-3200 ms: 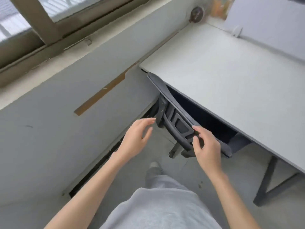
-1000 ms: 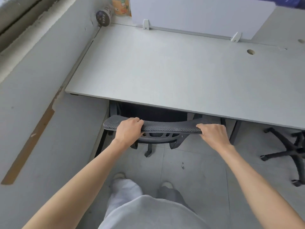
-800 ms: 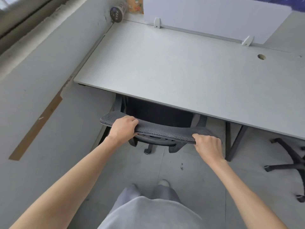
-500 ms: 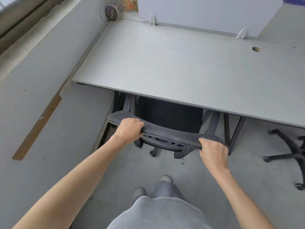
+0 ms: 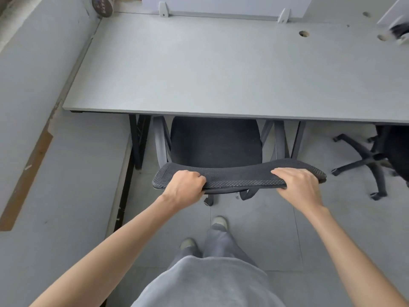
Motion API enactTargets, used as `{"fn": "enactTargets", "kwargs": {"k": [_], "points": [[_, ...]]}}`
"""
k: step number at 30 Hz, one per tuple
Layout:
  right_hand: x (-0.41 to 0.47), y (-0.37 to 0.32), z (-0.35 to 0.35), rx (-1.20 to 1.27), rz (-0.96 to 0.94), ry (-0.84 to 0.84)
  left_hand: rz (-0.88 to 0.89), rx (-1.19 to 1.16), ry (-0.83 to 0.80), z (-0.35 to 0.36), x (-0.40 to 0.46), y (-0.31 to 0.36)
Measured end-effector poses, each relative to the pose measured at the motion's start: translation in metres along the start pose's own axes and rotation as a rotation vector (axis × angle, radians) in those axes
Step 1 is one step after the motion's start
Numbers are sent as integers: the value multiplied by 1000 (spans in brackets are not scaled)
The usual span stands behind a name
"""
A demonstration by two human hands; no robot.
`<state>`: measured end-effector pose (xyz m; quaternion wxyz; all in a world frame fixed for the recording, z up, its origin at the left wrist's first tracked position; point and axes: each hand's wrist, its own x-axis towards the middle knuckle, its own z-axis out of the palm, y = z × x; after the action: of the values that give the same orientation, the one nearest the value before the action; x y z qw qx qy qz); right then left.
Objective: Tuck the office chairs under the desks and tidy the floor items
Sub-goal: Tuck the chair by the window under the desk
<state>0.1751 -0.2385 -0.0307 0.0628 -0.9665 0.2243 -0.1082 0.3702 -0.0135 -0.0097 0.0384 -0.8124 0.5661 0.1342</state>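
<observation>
Head view. At centre frame we see the black mesh office chair (image 5: 215, 142), its seat partly under the front edge of the grey desk (image 5: 199, 69) and its backrest top edge running across the middle of the frame, nearer to us than the desk edge. The left hand (image 5: 184, 188) grips the backrest top towards its left end, fingers curled over the mesh. The right hand (image 5: 298, 185) grips the same edge towards its right end, fingers over the top and thumb below. Both forearms enter from the lower corners of the frame.

At the upper left, in the desk's far corner against the wall (image 5: 33, 107), we see a round dark container (image 5: 103, 5) with a printed label; the writing is too blurred to read, and its contents cannot be told. A white partition (image 5: 221, 4) stands along the desk's far edge at the top of the frame, and a round cable hole (image 5: 303, 33) lies in the desktop at the upper right.

At the right edge, the star base and castors of a second chair (image 5: 365, 160) stand on the grey tiled floor (image 5: 254, 229), well apart from the held chair. At the lower centre we see grey trousers and two shoes.
</observation>
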Motion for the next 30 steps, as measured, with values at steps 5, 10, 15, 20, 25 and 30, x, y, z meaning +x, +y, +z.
{"fn": "enactTargets", "kwargs": {"k": [5,10,15,20,25,30], "points": [[-2,-40,5,41,26,39,135,43,139,8,-10,-31],[-11,-71,17,-12,90,-31,130,63,185,11,-14,-65],[-5,-67,20,-2,104,53,101,71,212,10,0,-62],[27,-55,20,-14,74,74,32,56,236,7,21,-71],[78,-48,28,-11,91,5,-39,29,185,-6,53,-94],[116,-52,39,-22,59,-46,-81,3,124,-25,83,-128]]}}
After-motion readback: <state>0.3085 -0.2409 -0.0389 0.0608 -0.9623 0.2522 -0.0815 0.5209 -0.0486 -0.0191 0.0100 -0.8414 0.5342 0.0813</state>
